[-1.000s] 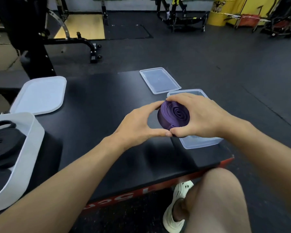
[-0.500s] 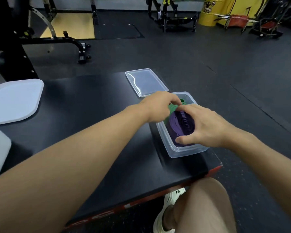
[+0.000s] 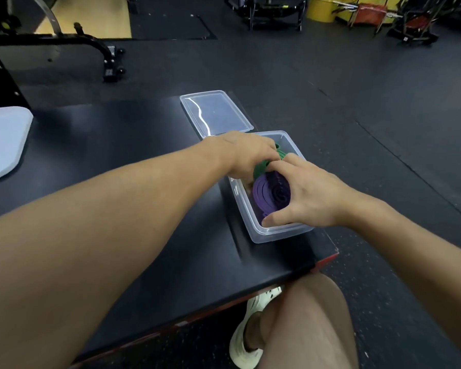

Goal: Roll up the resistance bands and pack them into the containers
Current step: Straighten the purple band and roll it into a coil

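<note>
Now the purple roll is down inside the clear container. A second ago both hands held it up over the black platform, just left of that container; half a second ago it was going in, and now it sits in the near half, coil face up. The right hand is still on it, thumb hooked at the near edge and fingers curled over the far edge, so the roll is gripped across its width and not yet let go.

The left hand has gone to the far half of the container. Its fingers are bent down over a green roll that touches the purple one. The fingertips are hidden, so I cannot tell whether they clamp the green roll or only press it back. My read is that it is making room so the purple roll seats flat.

For the task, this band looks all but packed. What I judge is left is the release, then closing up.

That container holds two rolls, green at the far end and purple at the near end, filling most of it. Its clear lid lies flat just beyond the container, off and upside up. Well to the left of it, a white lid rests on the platform.
</note>
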